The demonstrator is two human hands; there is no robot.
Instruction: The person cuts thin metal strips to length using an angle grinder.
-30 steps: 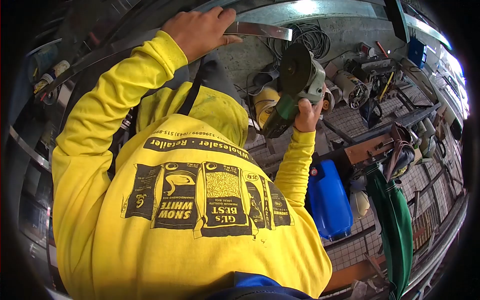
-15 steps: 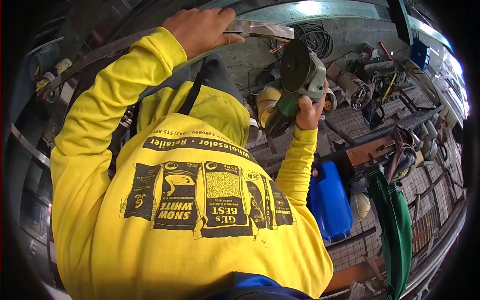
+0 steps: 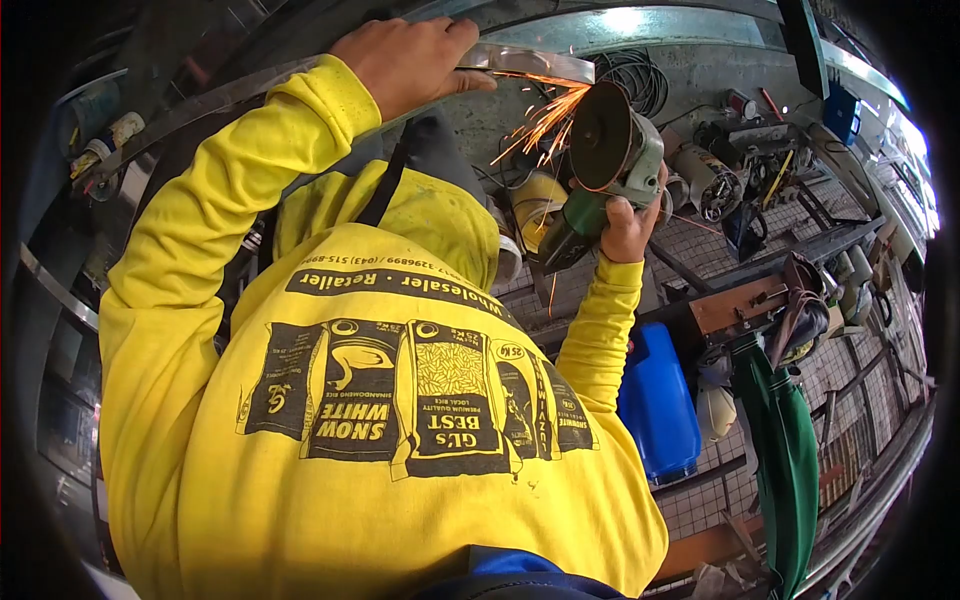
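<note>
My left hand (image 3: 410,62) is closed round a long metal bar (image 3: 530,62), gripping it near its bright end, with the thumb lying along the near side. My right hand (image 3: 632,222) is wrapped round a green angle grinder (image 3: 580,225). The grinder's dark disc (image 3: 602,138) meets the bar's end, and orange sparks (image 3: 550,120) spray from there down and to the left. Part of the grinder's body is hidden by my fingers.
A coil of black cable (image 3: 640,80) lies on the floor beyond the disc. To the right, a blue plastic jug (image 3: 658,405) stands near a hanging green cloth (image 3: 778,460). Tools and scrap cover the mesh rack (image 3: 690,515).
Sparks now fly where the disc meets the bar; half a second ago there were none. The grinder and the bar have shifted slightly to the right.
</note>
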